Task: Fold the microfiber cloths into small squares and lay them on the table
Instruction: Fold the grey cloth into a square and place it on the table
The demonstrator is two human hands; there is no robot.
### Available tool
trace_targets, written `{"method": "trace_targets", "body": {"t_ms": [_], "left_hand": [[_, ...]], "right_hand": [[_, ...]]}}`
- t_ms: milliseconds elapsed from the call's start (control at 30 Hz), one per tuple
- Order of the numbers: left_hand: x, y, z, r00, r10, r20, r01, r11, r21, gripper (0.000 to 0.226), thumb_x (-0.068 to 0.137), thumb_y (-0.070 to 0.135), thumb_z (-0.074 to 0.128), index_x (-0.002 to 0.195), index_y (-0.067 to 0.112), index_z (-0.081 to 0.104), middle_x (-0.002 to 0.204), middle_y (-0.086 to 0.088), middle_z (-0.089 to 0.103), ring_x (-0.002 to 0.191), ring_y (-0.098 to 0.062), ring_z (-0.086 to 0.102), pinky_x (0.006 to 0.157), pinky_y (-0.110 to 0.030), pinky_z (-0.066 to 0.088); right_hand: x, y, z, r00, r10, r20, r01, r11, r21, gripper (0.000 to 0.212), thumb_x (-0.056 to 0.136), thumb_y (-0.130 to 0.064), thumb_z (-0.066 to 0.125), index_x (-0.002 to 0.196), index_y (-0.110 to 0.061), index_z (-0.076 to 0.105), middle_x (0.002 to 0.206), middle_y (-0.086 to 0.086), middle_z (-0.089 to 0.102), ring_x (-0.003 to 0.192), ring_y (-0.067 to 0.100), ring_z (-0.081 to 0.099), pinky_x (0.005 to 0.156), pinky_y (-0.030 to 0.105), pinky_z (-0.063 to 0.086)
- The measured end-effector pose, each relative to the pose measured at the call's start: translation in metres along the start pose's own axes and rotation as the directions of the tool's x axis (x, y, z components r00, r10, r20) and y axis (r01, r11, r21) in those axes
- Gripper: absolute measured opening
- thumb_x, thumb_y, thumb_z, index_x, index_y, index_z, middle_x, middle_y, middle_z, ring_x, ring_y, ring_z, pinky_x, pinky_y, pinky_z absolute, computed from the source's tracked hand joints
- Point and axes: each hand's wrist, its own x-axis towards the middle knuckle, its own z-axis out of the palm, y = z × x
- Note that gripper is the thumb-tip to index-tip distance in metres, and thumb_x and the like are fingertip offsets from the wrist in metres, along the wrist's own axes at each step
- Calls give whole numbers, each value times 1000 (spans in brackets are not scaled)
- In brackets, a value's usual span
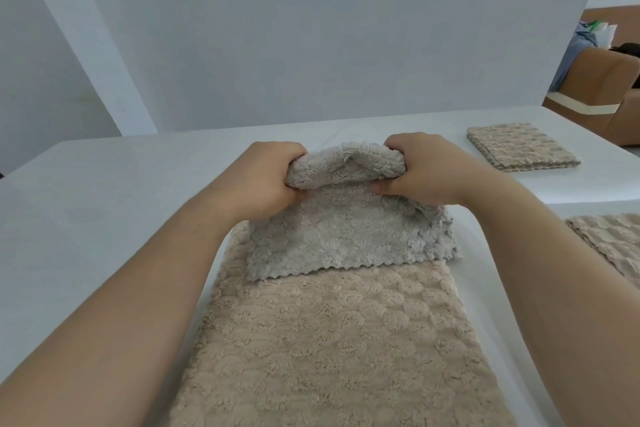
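**Both hands gripping grey cloth, mid-frame**

Left hand (268, 180) grips the left end of the grey cloth's (349, 236) raised fold, fingers curled round it. Right hand (427, 172) does the same on the right end. Grey cloth's lower edge lies on the big beige cloth (332, 350) spread over the white counter (104, 204), bottom centre. Folded beige square (521, 147) sits on the counter upper right. Another beige cloth (613, 246) at the right edge.

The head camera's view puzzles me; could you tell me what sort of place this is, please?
Probably a makeshift recording corner in a lived-in room: a white table holding microfiber cloths, plain white boards screening it off, and a brown sofa beyond them at the right.
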Motion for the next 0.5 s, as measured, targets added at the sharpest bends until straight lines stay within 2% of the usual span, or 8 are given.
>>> {"method": "trace_targets", "body": {"t_ms": [67, 167, 233, 300, 400, 500], "left_hand": [[1, -2, 3, 998, 9, -55, -8, 1000, 15, 23, 82, 17, 77, 98, 28, 65, 92, 12, 66, 86, -12, 60, 68, -27, 44], [3, -2, 10, 990, 41, -137, -30, 996, 84, 30, 82, 7, 70, 107, 24, 67, 102, 6, 66, 93, -17, 59, 79, -34, 48], [4, -5, 15, 985, 57, -163, -34, 989, 141, 39, 79, 2, 68, 111, 24, 65, 105, 5, 64, 96, -19, 58, 85, -37, 48], [4, -10, 20, 989, 52, -136, -27, 984, 174, 42, 80, 7, 72, 115, 27, 62, 107, 6, 62, 98, -19, 59, 86, -37, 48], [3, -12, 22, 997, -7, -75, 18, 989, 147, 45, 82, 16, 77, 119, 26, 53, 111, 6, 59, 98, -18, 58, 83, -37, 51], [3, -8, 17, 994, -69, -89, 78, 992, 101, 36, 83, 6, 68, 105, 23, 44, 99, 5, 55, 84, -18, 56, 69, -39, 50]], "right_hand": [[1, 1, 4, 1000, -3, -16, 3, 1000, -2, 42, 84, -49, 76, 109, -18, 61, 103, 1, 63, 93, 25, 58, 76, 35, 44], [3, 4, 9, 999, 14, -33, -14, 1000, -24, 44, 86, -49, 74, 114, -18, 59, 101, 1, 64, 88, 24, 60, 73, 35, 47], [3, 5, 11, 999, 20, -33, -21, 999, -26, 41, 89, -50, 71, 112, -19, 58, 94, 0, 67, 75, 21, 64, 70, 37, 54], [4, 6, 15, 999, 29, -21, -30, 999, -34, 38, 90, -53, 69, 106, -21, 57, 85, -1, 65, 65, 15, 60, 67, 37, 56], [6, 9, 20, 999, 43, 17, -40, 991, -127, 42, 90, -60, 64, 113, -25, 56, 91, -1, 63, 79, 20, 59, 76, 40, 55], [7, 11, 22, 997, 64, 35, -56, 981, -185, 50, 91, -62, 60, 126, -26, 54, 99, -1, 56, 93, 27, 59, 84, 46, 55]]}}
